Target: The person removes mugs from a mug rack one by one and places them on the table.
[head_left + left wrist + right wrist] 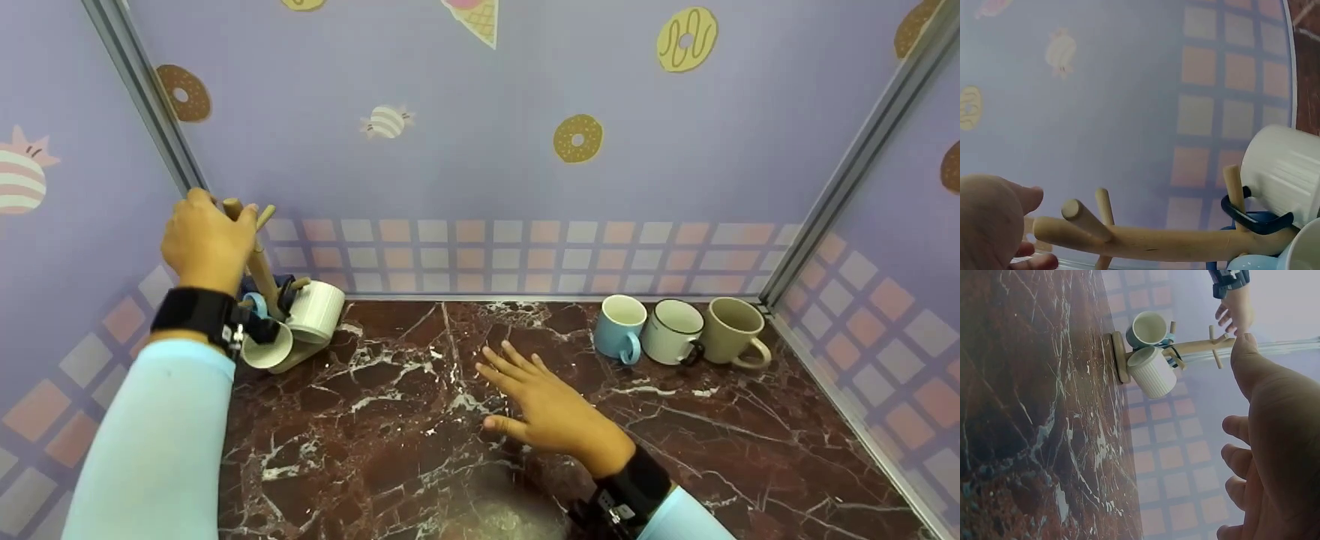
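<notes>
My left hand (206, 240) is beside the top of a wooden mug tree (261, 274). In the left wrist view a gap shows between the thumb of this hand (988, 225) and the bare upper pegs of the post (1168, 243); its fingers are loosely bent. A ribbed white mug (1280, 169) with a dark handle hangs on a lower peg. Next to it hangs a blue mug with a pale inside (1148, 329). Over the table, my right hand (555, 409) has its fingers spread and holds nothing.
On the marbled table (390, 427), a light blue mug (619, 330), a white mug with a dark rim (671, 334) and a beige mug (731, 334) stand upright in a row at the back right. Patterned walls rise behind and at both sides.
</notes>
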{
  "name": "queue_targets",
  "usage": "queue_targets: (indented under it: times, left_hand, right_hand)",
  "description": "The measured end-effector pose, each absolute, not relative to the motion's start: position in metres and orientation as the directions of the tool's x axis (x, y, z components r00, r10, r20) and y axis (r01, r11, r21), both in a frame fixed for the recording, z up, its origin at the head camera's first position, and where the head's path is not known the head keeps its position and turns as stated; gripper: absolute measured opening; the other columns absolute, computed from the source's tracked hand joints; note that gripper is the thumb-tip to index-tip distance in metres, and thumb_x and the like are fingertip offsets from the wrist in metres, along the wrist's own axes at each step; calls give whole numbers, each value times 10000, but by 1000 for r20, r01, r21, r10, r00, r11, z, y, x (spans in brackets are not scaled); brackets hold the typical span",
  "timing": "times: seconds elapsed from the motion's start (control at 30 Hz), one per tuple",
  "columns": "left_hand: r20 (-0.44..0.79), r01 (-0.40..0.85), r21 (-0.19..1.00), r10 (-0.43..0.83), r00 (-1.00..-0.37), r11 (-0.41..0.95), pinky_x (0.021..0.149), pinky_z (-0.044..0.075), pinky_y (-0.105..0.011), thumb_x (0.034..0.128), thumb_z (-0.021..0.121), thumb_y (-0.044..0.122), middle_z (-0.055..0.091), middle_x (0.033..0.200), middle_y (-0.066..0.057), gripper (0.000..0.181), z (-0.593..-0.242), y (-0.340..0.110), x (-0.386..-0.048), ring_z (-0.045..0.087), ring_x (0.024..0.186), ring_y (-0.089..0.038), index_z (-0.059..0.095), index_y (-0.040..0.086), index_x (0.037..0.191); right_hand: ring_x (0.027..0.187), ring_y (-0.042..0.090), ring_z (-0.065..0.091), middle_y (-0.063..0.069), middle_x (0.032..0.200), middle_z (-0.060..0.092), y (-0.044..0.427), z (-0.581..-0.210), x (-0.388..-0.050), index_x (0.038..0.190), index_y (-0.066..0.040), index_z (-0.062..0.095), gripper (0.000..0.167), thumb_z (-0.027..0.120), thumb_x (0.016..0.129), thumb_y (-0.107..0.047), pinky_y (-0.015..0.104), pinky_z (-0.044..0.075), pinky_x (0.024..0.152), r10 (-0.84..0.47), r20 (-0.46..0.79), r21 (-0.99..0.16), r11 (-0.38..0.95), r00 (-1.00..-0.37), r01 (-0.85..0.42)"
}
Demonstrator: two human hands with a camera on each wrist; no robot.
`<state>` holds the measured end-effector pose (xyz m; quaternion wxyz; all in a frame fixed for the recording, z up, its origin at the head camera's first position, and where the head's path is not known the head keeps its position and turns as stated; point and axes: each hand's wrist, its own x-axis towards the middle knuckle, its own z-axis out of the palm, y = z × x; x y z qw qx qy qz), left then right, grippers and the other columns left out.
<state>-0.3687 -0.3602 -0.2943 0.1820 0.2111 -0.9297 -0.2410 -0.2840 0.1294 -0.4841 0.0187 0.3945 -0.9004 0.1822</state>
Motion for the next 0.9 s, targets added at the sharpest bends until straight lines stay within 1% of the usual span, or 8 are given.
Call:
queue_targets:
  times: [0.07, 0.13, 0.23, 0.37, 0.5, 0.63, 0.77, 0.9]
  left_hand:
    - [226, -309, 507, -470, -853, 805, 1043, 583, -690, 1127, 590, 588, 627, 1460, -377, 804, -292, -365, -375, 629, 1317, -595, 497, -90, 1550]
    - [223, -306, 497, -460, -859, 812, 953, 599, -663, 1121, 594, 602, 664, 1413, -371, 807, -291, -368, -380, 659, 1280, -590, 539, -97, 1520]
    - [223, -307, 494, -460, -859, 813, 813, 592, -581, 1106, 616, 611, 708, 1359, -349, 790, -291, -373, -386, 697, 1217, -563, 610, -89, 1471]
    - [214, -318, 504, -473, -855, 803, 721, 585, -509, 1084, 672, 612, 744, 1330, -339, 762, -291, -377, -391, 732, 1151, -533, 686, -78, 1408]
    - [217, -320, 507, -478, -851, 800, 728, 602, -507, 1087, 719, 542, 768, 1328, -338, 671, -290, -377, -394, 751, 1129, -531, 742, -62, 1378]
    - [225, -306, 497, -462, -858, 812, 791, 613, -541, 1104, 732, 438, 763, 1354, -339, 579, -288, -374, -396, 743, 1141, -540, 742, -56, 1406]
    - [231, -285, 486, -436, -870, 826, 836, 612, -568, 1115, 725, 387, 750, 1363, -353, 541, -284, -372, -397, 730, 1141, -549, 741, -72, 1400]
    - [240, -277, 475, -426, -873, 836, 814, 610, -562, 1119, 721, 366, 745, 1349, -365, 516, -282, -372, -395, 722, 1115, -546, 754, -93, 1354]
  right_hand:
    - [1794, 358, 125, -21, 1911, 161, 129, -484, -284, 1804, -232, 324, 887, 538, 1100, -729, 713, 179, 1407, -702, 183, -314, 622, -689, -717]
    - [1793, 362, 129, -22, 1911, 163, 129, -485, -284, 1802, -231, 330, 889, 524, 1099, -740, 714, 181, 1405, -701, 186, -309, 623, -688, -719]
    - [1794, 350, 123, -31, 1910, 160, 129, -485, -284, 1802, -237, 330, 885, 516, 1100, -743, 708, 183, 1406, -701, 181, -305, 627, -690, -717]
    - [1795, 333, 113, -42, 1908, 153, 129, -483, -283, 1801, -233, 332, 871, 564, 1103, -698, 709, 184, 1407, -697, 171, -315, 630, -696, -709]
    - [1797, 329, 105, -46, 1908, 149, 128, -481, -283, 1802, -232, 326, 861, 603, 1105, -654, 712, 182, 1408, -697, 167, -321, 630, -697, -707]
    - [1798, 313, 96, -62, 1907, 135, 130, -482, -284, 1809, -266, 298, 873, 546, 1102, -713, 704, 184, 1410, -695, 160, -309, 639, -701, -704]
    - [1796, 327, 107, -49, 1909, 141, 131, -482, -284, 1812, -272, 296, 879, 507, 1101, -745, 707, 189, 1409, -698, 162, -309, 635, -697, -708]
    - [1795, 333, 115, -47, 1910, 151, 131, -482, -284, 1810, -271, 306, 868, 526, 1105, -727, 700, 184, 1412, -698, 171, -318, 629, -695, -710]
